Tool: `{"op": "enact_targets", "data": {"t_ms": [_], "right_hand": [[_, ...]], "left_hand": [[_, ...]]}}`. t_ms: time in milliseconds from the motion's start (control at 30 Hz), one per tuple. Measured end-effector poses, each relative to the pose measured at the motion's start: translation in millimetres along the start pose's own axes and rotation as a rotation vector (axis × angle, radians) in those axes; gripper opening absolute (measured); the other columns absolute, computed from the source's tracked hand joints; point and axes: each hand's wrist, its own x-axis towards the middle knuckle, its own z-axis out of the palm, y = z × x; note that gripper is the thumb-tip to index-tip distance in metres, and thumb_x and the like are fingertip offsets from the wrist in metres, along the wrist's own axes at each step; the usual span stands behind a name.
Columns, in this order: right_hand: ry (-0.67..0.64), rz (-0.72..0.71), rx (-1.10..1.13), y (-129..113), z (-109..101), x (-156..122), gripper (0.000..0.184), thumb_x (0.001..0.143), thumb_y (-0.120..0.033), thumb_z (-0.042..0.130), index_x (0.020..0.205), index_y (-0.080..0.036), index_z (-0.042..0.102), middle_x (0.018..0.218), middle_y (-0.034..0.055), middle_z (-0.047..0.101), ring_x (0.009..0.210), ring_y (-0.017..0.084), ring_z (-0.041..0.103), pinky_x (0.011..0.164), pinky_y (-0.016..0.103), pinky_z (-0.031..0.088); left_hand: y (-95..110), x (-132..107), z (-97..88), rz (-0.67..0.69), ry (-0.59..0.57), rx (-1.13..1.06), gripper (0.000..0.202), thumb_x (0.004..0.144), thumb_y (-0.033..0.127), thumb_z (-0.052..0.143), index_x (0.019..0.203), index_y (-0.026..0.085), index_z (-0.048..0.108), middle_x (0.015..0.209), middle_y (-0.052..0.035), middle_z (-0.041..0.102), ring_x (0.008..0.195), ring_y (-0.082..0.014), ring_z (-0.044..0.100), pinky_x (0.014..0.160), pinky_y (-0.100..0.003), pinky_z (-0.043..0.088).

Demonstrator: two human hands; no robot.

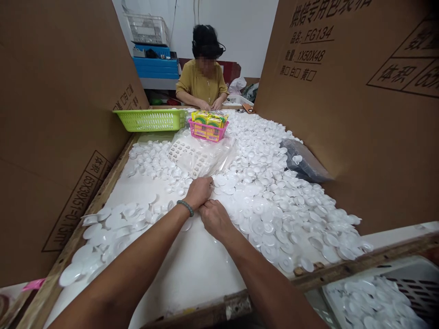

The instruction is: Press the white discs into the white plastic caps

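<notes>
My left hand (199,192), with a green bead bracelet (185,207) at the wrist, is closed over the middle of the table. Close against it, my right hand (214,218) is closed too, fingers pinched. Whatever sits between the fingers is hidden by the hands themselves. Round white plastic discs (260,214) with small raised centres lie thickly spread to the right. A smaller heap of white plastic pieces (116,228) is on the left. Just beyond my hands rest clear plastic bags (192,157) with a printed sheet.
A pink basket (207,131) of yellow packets and a green basket (151,120) stand farther back. Cardboard boxes (61,114) wall both sides. A dark plastic-wrapped bundle (303,160) lies right. Across the table a person (204,80) works. A crate (411,292) of white pieces is lower right.
</notes>
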Motion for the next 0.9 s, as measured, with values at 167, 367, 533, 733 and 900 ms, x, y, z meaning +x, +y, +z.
{"op": "enact_targets", "data": {"t_ms": [167, 367, 533, 733, 900], "right_hand": [[0.003, 0.009, -0.005, -1, -6, 0, 0.024, 0.082, -0.006, 0.041, 0.084, -0.016, 0.062, 0.08, 0.0058, 0.061, 0.079, 0.018, 0.053, 0.072, 0.03, 0.036], [0.04, 0.02, 0.109, -2, -15, -6, 0.021, 0.085, -0.021, 0.052, 0.105, -0.017, 0.057, 0.097, 0.0063, 0.059, 0.089, 0.018, 0.05, 0.076, 0.028, 0.039], [-0.049, 0.019, 0.083, 1, -14, -7, 0.008, 0.086, -0.022, 0.053, 0.085, -0.018, 0.06, 0.082, 0.005, 0.06, 0.079, 0.017, 0.051, 0.069, 0.027, 0.039], [-0.005, 0.095, 0.087, 2, -18, -8, 0.018, 0.084, -0.015, 0.045, 0.094, -0.018, 0.061, 0.079, 0.0041, 0.063, 0.075, 0.016, 0.055, 0.065, 0.025, 0.039], [0.055, 0.212, 0.253, 6, -16, -8, 0.03, 0.086, -0.013, 0.04, 0.106, -0.019, 0.061, 0.083, 0.0038, 0.067, 0.074, 0.015, 0.059, 0.067, 0.025, 0.043]], "left_hand": [[-2, -3, -4.1, 0.009, 0.03, -0.061, 0.02, 0.075, 0.014, 0.046, 0.081, 0.02, 0.064, 0.077, -0.0028, 0.066, 0.074, -0.0171, 0.059, 0.067, -0.025, 0.04], [-16, -28, -24.5, -0.171, 0.174, -0.324, 0.014, 0.074, 0.024, 0.051, 0.081, 0.02, 0.062, 0.075, 0.0004, 0.066, 0.074, -0.0141, 0.06, 0.066, -0.022, 0.041], [-31, -70, -27.8, -0.32, 0.188, -0.452, 0.018, 0.073, 0.032, 0.053, 0.083, 0.019, 0.061, 0.075, 0.0, 0.067, 0.07, -0.0133, 0.059, 0.062, -0.022, 0.041], [-37, -100, -20.8, -0.321, 0.18, -0.554, 0.02, 0.073, 0.037, 0.053, 0.081, 0.02, 0.06, 0.072, 0.0008, 0.066, 0.065, -0.0134, 0.059, 0.06, -0.023, 0.041], [-34, -103, -25.9, -0.287, 0.156, -0.579, 0.018, 0.073, 0.035, 0.054, 0.079, 0.02, 0.06, 0.075, 0.0005, 0.067, 0.069, -0.0146, 0.06, 0.062, -0.024, 0.041]]}}
